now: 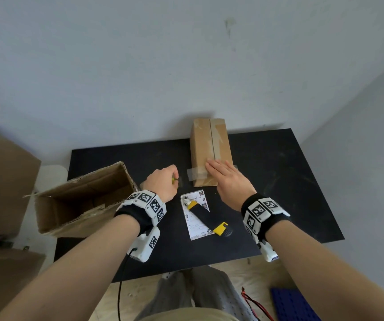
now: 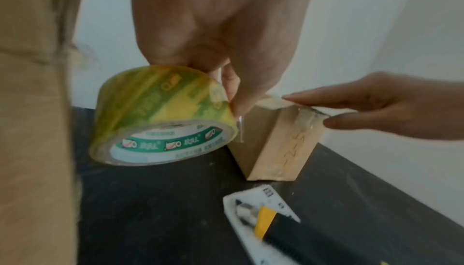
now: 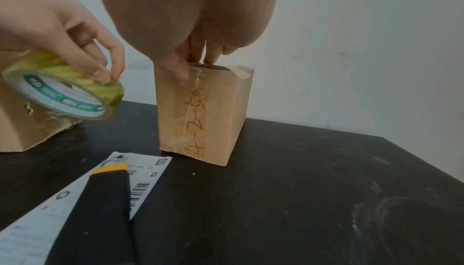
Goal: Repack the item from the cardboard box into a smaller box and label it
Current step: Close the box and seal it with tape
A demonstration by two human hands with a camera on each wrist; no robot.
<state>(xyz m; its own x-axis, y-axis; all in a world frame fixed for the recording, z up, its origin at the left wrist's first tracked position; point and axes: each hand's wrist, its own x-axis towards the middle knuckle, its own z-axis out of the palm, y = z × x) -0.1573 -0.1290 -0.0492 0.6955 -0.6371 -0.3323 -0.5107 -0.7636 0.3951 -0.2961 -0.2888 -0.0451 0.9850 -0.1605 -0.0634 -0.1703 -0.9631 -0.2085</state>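
A small closed cardboard box [image 1: 210, 144] stands on the black table [image 1: 279, 181], its top seam taped. My right hand [image 1: 223, 176] lies flat on the box's near top edge, its straight fingers [image 3: 198, 54] pressing a strip of clear tape [image 1: 196, 174] down. My left hand [image 1: 163, 181] grips a roll of clear tape with green and yellow print [image 2: 160, 116] just left of the box, above the table. A white shipping label [image 1: 196, 214] lies on the table in front of the box. The large open cardboard box [image 1: 84, 200] stands at the left.
A black and yellow utility knife [image 1: 206, 216] lies across the label. More cardboard boxes [image 1: 1, 177] are stacked off the table at the left. A blue board [image 1: 295, 304] and red cables lie on the floor at the right. A grey wall stands behind the table.
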